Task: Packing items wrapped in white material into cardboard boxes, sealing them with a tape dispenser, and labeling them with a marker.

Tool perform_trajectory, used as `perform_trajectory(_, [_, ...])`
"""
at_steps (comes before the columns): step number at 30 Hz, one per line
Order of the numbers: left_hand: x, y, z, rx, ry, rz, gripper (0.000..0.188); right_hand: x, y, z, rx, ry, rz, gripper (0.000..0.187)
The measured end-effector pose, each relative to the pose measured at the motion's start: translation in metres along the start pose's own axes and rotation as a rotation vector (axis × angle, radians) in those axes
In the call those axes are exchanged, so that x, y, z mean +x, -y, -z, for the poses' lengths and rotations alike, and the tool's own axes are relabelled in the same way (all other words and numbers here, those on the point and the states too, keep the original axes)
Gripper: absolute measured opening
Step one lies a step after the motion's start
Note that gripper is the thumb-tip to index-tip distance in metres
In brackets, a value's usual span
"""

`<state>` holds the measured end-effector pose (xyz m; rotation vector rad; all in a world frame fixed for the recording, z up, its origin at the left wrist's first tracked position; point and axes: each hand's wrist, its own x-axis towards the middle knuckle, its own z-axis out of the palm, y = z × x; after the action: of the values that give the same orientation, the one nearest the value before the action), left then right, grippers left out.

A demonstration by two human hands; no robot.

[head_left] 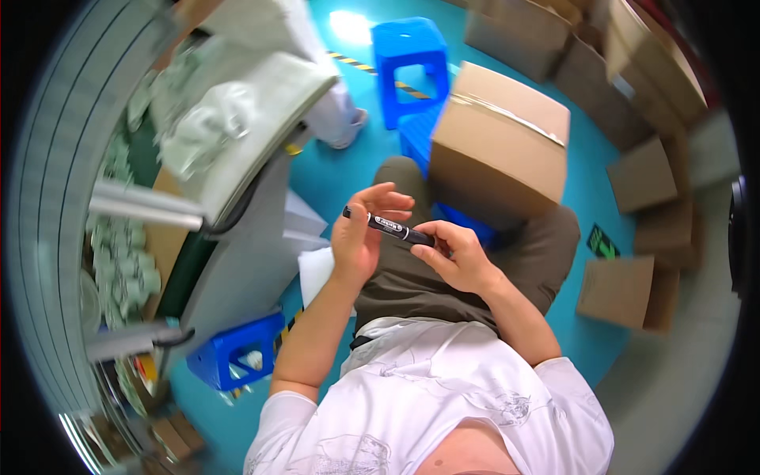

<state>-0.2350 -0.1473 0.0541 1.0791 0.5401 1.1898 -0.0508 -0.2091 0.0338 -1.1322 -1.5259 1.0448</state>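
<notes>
A black marker pen (pixel 389 227) with light print lies slantwise between my two hands, in front of my lap. My right hand (pixel 461 257) pinches its right end with thumb and fingers. At the other end, the thumb of my left hand (pixel 358 241) crosses over the pen, and the dark tip of the pen pokes out just past it. The other left fingers stretch loosely to the right behind the pen. Part of the pen is hidden by the left thumb and the right fingers.
Beyond my knees, a taped cardboard box (pixel 499 134) rests on a blue stool (pixel 416 138); another blue stool (pixel 408 47) stands behind. On my left is a grey worktable (pixel 269 111) with plastic bags (pixel 210 131). A low blue stool (pixel 237 352) and several open cartons (pixel 617 293) flank me.
</notes>
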Motion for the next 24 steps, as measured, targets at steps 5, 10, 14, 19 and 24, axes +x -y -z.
perform_trajectory(5, [0.033,0.035,-0.022,0.388,0.120,0.118,0.017,-0.047,-0.012,0.070,-0.171,-0.160,0.043,0.022])
perform_trajectory(10, [0.040,0.059,-0.043,1.067,0.536,-0.243,0.047,-0.063,-0.010,0.097,0.368,-0.301,-0.118,0.019])
perform_trajectory(14, [0.026,0.089,-0.057,0.849,0.322,0.013,0.064,-0.043,-0.010,0.084,0.424,-0.502,0.029,0.016])
perform_trajectory(19, [0.028,0.080,-0.094,0.560,0.192,0.439,0.070,-0.030,-0.011,0.086,0.296,-0.553,-0.023,0.018])
perform_trajectory(24, [0.049,0.073,-0.087,0.006,0.322,0.694,0.065,-0.053,-0.022,0.194,0.614,-1.121,0.101,0.023])
